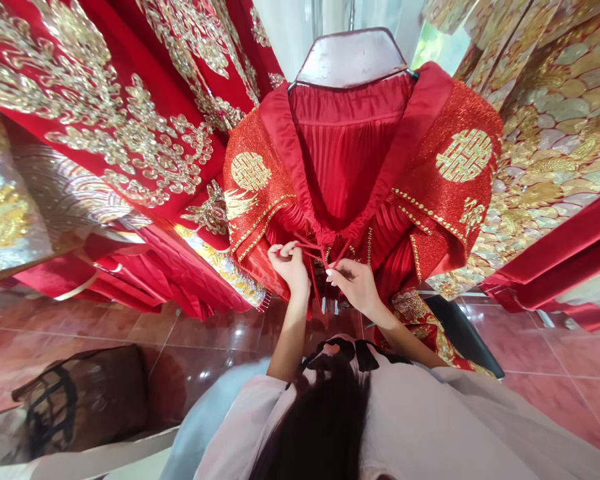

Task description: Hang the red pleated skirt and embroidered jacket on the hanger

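A red pleated skirt with gold beaded edging and round gold emblems hangs by its gathered waistband in front of me. At the waistband's lowest point, thin red drawstrings cross each other. My left hand is closed on one string, drawing it out to the left in a pinch. With thumb and fingertips, my right hand pinches the string close to the crossing. Loose string ends hang below, between both hands. Whether the crossing is a knot or a loop, I cannot tell.
A white-topped hanger carries the skirt. Red garments with silver beading hang at left, a gold sequinned garment at right. A brown bag sits on the tiled floor. A black seat edge shows at right.
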{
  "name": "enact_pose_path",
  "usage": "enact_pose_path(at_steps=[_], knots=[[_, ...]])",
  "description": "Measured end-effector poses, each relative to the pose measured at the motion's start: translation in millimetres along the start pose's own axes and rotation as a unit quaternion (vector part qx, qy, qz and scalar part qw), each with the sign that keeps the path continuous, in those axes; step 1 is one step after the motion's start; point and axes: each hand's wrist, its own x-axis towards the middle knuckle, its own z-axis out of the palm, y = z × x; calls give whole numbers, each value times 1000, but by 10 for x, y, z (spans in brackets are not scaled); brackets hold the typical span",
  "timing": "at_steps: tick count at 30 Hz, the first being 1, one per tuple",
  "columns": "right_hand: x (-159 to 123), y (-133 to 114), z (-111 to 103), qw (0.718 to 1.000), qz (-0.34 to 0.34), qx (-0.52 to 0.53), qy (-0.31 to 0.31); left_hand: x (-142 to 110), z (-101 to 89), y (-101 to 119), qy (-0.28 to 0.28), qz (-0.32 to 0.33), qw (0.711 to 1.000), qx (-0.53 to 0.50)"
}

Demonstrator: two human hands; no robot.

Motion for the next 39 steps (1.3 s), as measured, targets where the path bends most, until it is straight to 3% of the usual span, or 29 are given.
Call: enact_pose_path(at_steps=[5, 9, 11, 13, 15, 16, 19, 22, 25, 30, 33, 36, 39], knots=[[-21, 32, -71, 999, 20, 40, 5, 297, -345, -211, 53, -7, 996, 71], [-2, 77, -81, 995, 40, 88, 12, 46, -396, -157, 39, -23, 993, 107], [9, 92, -69, 994, 47, 98, 7, -163, -272, -1, -24, 3, 994, 108], [15, 93, -62, 996, 42, 82, 3, -342, -101, 183, -162, 14, 983, 86], [18, 82, -75, 999, 18, 51, -5, -455, 49, 328, -300, -15, 952, 64], [20, 72, -89, 999, 5, 33, -14, -487, 102, 373, -342, -34, 937, 61], [37, 40, -173, 999, -24, -31, -29, -498, 154, 419, -388, -31, 916, 97], [78, -18, -323, 992, -46, -114, -5, -408, 119, 471, -412, 36, 893, 174], [127, -185, -548, 972, -87, -217, -22, -225, 103, 671, -436, 106, 866, 219], [212, -808, -1038, 911, -207, -356, -20, 177, 155, 1300, -359, 256, 873, 210], [286, -1144, -1374, 875, -257, -411, -4, 455, 144, 1634, -324, 333, 858, 221], [381, -1225, -1753, 857, -252, -444, 67, 847, 57, 1753, -225, 389, 867, 214], [486, -1087, -2043, 852, -196, -462, 149, 1228, -35, 1665, -141, 394, 880, 225]])
